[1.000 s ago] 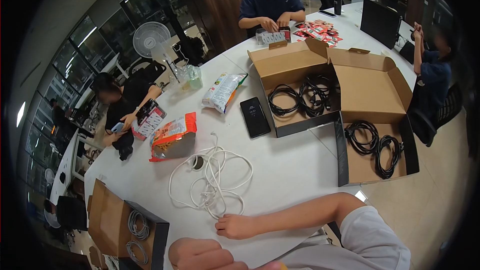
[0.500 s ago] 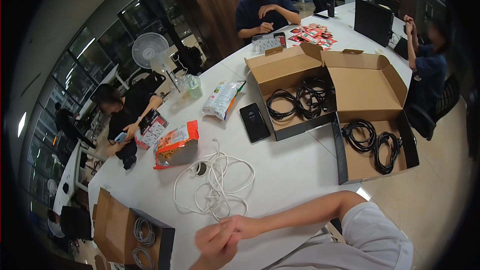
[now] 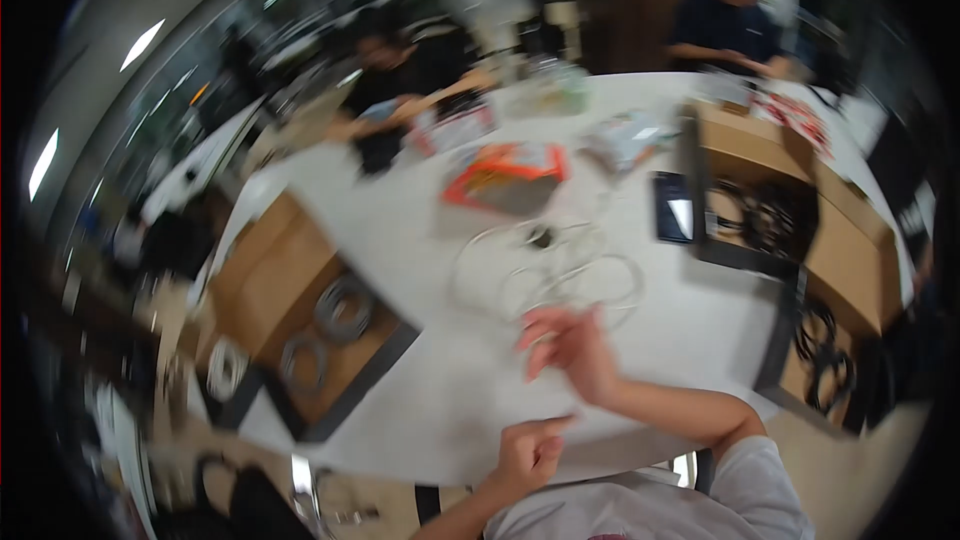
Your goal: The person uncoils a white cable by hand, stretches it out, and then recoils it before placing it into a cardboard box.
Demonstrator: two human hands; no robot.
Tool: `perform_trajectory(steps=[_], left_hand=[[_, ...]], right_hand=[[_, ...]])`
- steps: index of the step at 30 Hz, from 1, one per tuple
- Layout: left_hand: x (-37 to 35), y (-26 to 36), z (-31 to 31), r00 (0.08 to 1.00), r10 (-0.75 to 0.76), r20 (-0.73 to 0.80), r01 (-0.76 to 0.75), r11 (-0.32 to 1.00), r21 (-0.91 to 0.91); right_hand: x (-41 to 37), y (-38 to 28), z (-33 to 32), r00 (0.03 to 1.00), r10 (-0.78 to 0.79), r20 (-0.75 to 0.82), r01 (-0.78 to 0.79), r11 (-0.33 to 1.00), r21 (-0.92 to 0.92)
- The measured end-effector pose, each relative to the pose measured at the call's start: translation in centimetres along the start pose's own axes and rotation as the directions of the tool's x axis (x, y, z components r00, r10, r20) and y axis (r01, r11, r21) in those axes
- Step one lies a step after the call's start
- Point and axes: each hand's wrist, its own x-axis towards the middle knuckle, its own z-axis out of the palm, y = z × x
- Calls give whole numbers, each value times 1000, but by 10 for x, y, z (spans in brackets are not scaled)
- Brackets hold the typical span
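My right hand (image 3: 574,348) is raised at the near side of the white cable (image 3: 640,285), its fingers loosely spread and nothing visible in them. The cable lies in loose loops on the white table (image 3: 400,250); blur hides whether the fingertips touch it. Lower and to the left, my left hand (image 3: 528,454) is over the table's near edge, with index finger stretched out and thumb apart. It shows nothing in its grasp. The two hands are apart. Left of them is an open cardboard box (image 3: 385,355) with coiled grey cables (image 3: 342,308).
Two open boxes (image 3: 745,256) with black cables (image 3: 765,220) stand at right. Beyond the white cable are an orange snack bag (image 3: 550,160), another snack bag (image 3: 625,140) and a phone (image 3: 673,208). One person (image 3: 400,80) sits far left, another (image 3: 730,20) far right.
The view has swung left and blurred, bringing the grey-cable box further into sight. My hands, together before, have separated, and my right hand's fingers have spread.
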Motion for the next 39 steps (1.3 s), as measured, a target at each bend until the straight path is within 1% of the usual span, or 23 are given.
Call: perform_trajectory(steps=[2, 3, 4, 5, 6, 8, 10, 12, 13, 14, 15, 16, 17, 21, 24, 26, 28, 30, 31, 33, 35, 37, 39], left_hand=[[-4, 9, -26, 999, -27, -40, 30, 995, 93], [-8, 13, -39, 998, -38, -44, 43, 990, 134], [-15, 12, -53, 986, -18, -167, 50, 981, 186], [-21, 7, -71, 964, 19, -266, 45, 971, 233], [-29, 3, -88, 935, 61, -348, 40, 960, 277], [-49, -2, -123, 823, 64, -565, 147, 936, 320], [-62, 13, -154, 701, 24, -712, 326, 878, 350], [-75, 14, -172, 637, 59, -768, 382, 842, 382], [-78, 14, -179, 615, 77, -785, 403, 825, 396], [-80, 14, -184, 614, 104, -782, 412, 803, 431], [-82, 13, -185, 624, 129, -771, 412, 783, 465], [-82, 11, -186, 642, 154, -751, 400, 768, 500], [-83, 9, -185, 653, 140, -744, 415, 756, 506], [-75, -9, -176, 701, 127, -702, 371, 776, 510], [-54, -5, -155, 741, 7, -672, 387, 813, 435], [-32, -1, -138, 836, 47, -547, 303, 792, 531], [-7, 10, -124, 906, 68, -417, 224, 759, 611], [26, 20, -107, 960, 57, -275, 149, 727, 670], [42, 20, -101, 980, 66, -188, 81, 728, 680], [74, 15, -83, 996, 90, -11, -59, 728, 683], [103, -7, -57, 994, 50, 100, -102, 775, 624], [122, -42, -30, 985, 37, 169, -132, 794, 594], [129, -50, -9, 979, 40, 199, -167, 714, 680]], right_hand=[[6, -14, 3, 991, -136, -17, 134, 986, -95], [9, -21, 7, 971, -238, -11, 234, 964, -129], [9, -23, 6, 948, -317, 4, 314, 937, -153], [8, -24, 10, 931, -365, -22, 353, 912, -209], [7, -19, 9, 923, -383, 34, 375, 875, -306], [1, -8, 3, 900, -413, 135, 423, 761, -491], [-9, 14, -12, 876, -326, 355, 480, 522, -705], [-21, 35, -13, 778, -164, 606, 617, 374, -692], [-26, 43, -12, 718, -58, 694, 679, 277, -680], [-34, 50, -10, 659, 57, 750, 732, 178, -657], [-41, 57, -8, 608, 178, 773, 774, 81, -628], [-48, 63, -7, 621, 186, 761, 762, 82, -642], [-51, 70, -6, 635, 194, 748, 750, 78, -657], [-52, 78, -3, 686, 187, 704, 712, 32, -702], [-55, 82, -6, 746, 158, 648, 652, 29, -758], [-58, 85, -9, 738, 122, 664, 665, 40, -746], [-58, 87, -11, 719, 80, 690, 688, 58, -723], [-61, 89, -15, 705, 35, 708, 705, 74, -705], [-61, 90, -15, 695, 11, 719, 717, 71, -694], [-61, 90, -18, 670, -33, 741, 742, 58, -668], [-62, 92, -21, 691, -57, 720, 722, 80, -687], [-63, 95, -22, 697, -69, 714, 717, 109, -689], [-64, 96, -25, 705, -76, 705, 708, 127, -694]])
